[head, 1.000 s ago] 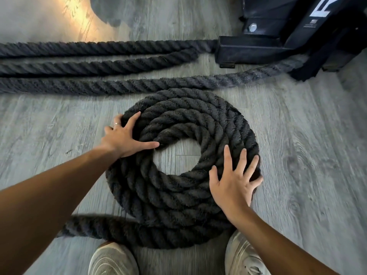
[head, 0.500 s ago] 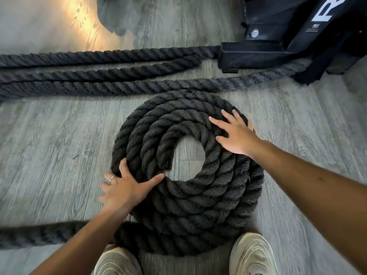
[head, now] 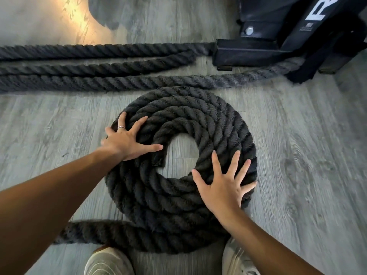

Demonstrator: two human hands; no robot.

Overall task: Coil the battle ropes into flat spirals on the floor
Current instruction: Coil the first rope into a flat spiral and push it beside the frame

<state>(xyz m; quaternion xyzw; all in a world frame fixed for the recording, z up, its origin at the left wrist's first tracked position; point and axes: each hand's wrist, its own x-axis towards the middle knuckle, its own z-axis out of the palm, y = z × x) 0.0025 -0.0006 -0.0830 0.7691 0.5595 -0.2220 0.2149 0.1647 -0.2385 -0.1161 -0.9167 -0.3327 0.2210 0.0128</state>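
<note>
Both hands lie flat and spread on the coil (head: 184,197), gripping nothing: left hand (head: 127,140) back at its left side, right hand (head: 222,187) now nearest the shoes, turning the spiral on the floor.

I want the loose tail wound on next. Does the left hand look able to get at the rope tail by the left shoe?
Probably yes: the left hand lies open on the coil, holding nothing, and the rope tail lies uncovered on the floor beneath that forearm.

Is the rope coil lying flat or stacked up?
Flat: the rope coil lies as one layer of rings around a bare floor centre, both hands spread on top.
</note>
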